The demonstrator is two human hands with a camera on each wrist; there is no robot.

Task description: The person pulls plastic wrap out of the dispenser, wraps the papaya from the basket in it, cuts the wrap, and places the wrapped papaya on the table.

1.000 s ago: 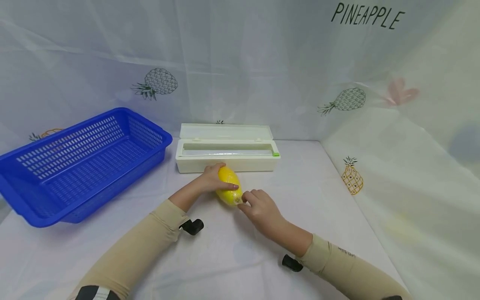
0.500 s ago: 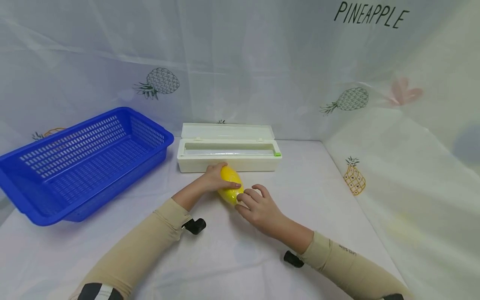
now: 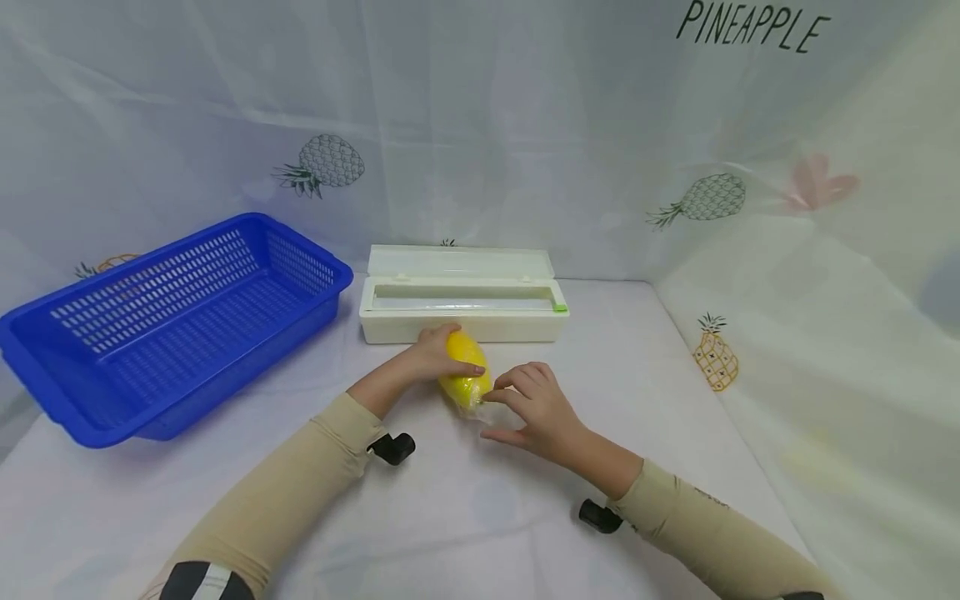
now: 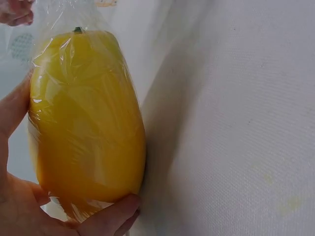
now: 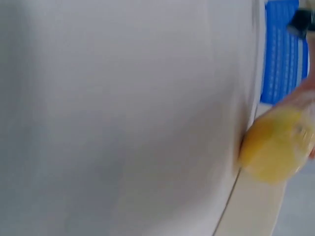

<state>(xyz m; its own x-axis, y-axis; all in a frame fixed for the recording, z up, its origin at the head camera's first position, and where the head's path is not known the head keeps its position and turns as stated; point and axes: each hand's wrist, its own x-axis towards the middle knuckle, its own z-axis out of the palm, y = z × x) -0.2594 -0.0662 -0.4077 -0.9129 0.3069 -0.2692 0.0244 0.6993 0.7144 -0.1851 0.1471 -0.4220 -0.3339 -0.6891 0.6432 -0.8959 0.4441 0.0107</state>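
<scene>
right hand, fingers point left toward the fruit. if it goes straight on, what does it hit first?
The wrapped yellow fruit. The right hand's fingers are already at its near end, at or almost touching the plastic wrap; actual contact is unclear. The left hand grips the far end.

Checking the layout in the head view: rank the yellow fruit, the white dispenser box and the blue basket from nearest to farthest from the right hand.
From the right hand:
1. Yellow fruit, at its fingertips, just left.
2. White dispenser box, behind the fruit.
3. Blue basket, far left.
</scene>
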